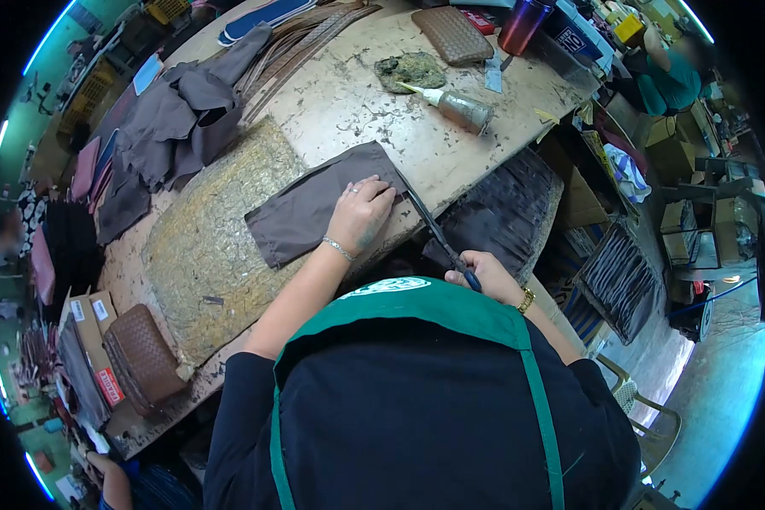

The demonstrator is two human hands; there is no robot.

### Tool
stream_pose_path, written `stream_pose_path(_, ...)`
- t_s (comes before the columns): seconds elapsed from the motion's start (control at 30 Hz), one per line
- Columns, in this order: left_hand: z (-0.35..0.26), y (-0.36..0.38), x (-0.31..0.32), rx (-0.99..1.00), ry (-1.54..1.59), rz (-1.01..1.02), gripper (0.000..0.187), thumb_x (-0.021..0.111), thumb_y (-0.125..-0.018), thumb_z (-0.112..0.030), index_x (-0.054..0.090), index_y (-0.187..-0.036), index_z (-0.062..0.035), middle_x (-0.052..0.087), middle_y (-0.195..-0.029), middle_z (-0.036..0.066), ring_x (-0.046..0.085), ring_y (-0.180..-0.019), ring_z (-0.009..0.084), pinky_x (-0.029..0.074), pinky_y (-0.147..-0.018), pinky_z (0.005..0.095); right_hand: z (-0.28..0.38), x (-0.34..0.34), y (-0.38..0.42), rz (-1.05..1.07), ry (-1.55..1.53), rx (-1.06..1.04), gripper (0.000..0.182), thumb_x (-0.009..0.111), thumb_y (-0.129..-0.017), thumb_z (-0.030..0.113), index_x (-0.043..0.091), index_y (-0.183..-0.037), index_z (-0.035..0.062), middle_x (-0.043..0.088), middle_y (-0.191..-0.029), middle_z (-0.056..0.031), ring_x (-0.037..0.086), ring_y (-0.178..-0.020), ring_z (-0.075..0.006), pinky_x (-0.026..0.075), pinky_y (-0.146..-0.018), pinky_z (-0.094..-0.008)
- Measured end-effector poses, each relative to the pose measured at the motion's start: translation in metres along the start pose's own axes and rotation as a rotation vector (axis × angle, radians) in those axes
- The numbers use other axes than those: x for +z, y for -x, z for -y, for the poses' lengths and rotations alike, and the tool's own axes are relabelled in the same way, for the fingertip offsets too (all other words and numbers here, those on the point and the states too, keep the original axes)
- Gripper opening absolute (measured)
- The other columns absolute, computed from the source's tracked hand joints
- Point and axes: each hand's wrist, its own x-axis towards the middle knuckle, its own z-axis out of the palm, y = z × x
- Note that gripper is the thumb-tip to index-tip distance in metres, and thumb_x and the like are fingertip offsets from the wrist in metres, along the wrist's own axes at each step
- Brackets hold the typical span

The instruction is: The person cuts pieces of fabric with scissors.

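A dark grey-brown piece of fabric (306, 208) lies flat, partly on the bare tabletop and partly on a glue-stained mat. My left hand (361, 212) rests palm down on it, fingers stretched out over its right part. At the fabric's right edge, by the table's front edge, my right hand (489, 276) grips a pair of scissors (438, 234) by the dark handles. Their long dark blades point up and left toward the fabric's edge. Whether the blades are apart, I cannot make out.
On the worktable (331, 110) are the stained mat (204, 246), heaped dark fabric (174, 119), a glue bottle (463, 110), a crusted glue lump (408, 72), a woven brown pouch (453, 36) and a tumbler (525, 25). Another woven pouch (144, 357) sits lower left. Other people work nearby.
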Motion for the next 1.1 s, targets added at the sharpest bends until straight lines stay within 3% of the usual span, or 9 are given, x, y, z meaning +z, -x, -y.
stream_pose_path(0.03,0.0,0.0,0.0,-0.001,0.007,-0.005,0.015,0.06,-0.072,-0.009,0.061,-0.087,-0.0054,0.058,-0.091,0.009,0.055,-0.093,0.0279,0.046,-0.075,0.0379,-0.001,0.0,0.001,-0.002,0.001,-0.003,0.047,0.069,-0.067,0.048,0.048,-0.061,0.0062,0.043,-0.052,0.0048,0.037,-0.048,-0.0026,0.031,-0.041,-0.0197)
stream_pose_path(0.1,0.0,-0.001,0.0,0.001,0.011,-0.014,0.015,0.06,-0.072,-0.008,0.061,-0.086,-0.0052,0.058,-0.09,0.009,0.055,-0.092,0.0281,0.046,-0.075,0.0377,-0.002,0.001,0.003,0.022,0.005,-0.009,0.034,0.066,-0.075,0.035,0.048,-0.067,0.0066,0.044,-0.054,0.0063,0.038,-0.049,0.0007,0.03,-0.04,-0.0185)
stream_pose_path(0.2,-0.002,-0.001,-0.001,0.013,0.012,-0.03,0.014,0.061,-0.071,-0.007,0.061,-0.085,-0.0048,0.058,-0.089,0.01,0.056,-0.091,0.0284,0.046,-0.074,0.0369,-0.014,0.002,0.001,-0.014,0.093,-0.124,0.033,0.066,-0.075,0.033,0.048,-0.068,0.0065,0.045,-0.054,0.0061,0.038,-0.049,0.0006,0.03,-0.04,-0.0182)
stream_pose_path(0.5,0.0,-0.001,-0.001,0.069,0.028,-0.032,0.014,0.061,-0.07,-0.006,0.061,-0.084,-0.005,0.058,-0.088,0.01,0.057,-0.088,0.0272,0.048,-0.071,0.0348,0.015,0.011,-0.007,0.042,-0.198,0.055,0.04,0.065,-0.072,0.044,0.05,-0.068,0.0067,0.045,-0.052,0.0037,0.042,-0.045,-0.0036,0.034,-0.042,-0.0192)
stream_pose_path(0.93,0.001,0.0,-0.002,0.108,0.069,-0.055,0.015,0.061,-0.069,-0.004,0.061,-0.084,-0.0047,0.058,-0.088,0.011,0.058,-0.085,0.0267,0.049,-0.07,0.034,0.01,0.018,-0.01,-0.043,-0.147,0.042,0.04,0.068,-0.071,0.041,0.049,-0.062,0.0068,0.045,-0.052,0.0034,0.042,-0.045,-0.0035,0.035,-0.04,-0.019)
stream_pose_path(1.1,0.003,0.001,0.0,0.123,0.099,-0.063,0.016,0.062,-0.069,-0.003,0.061,-0.085,-0.0042,0.058,-0.087,0.011,0.058,-0.083,0.0271,0.049,-0.069,0.0337,0.015,0.018,-0.015,-0.008,-0.204,0.046,0.044,0.066,-0.07,0.047,0.048,-0.064,0.007,0.045,-0.052,0.0024,0.044,-0.042,-0.006,0.037,-0.04,-0.02)
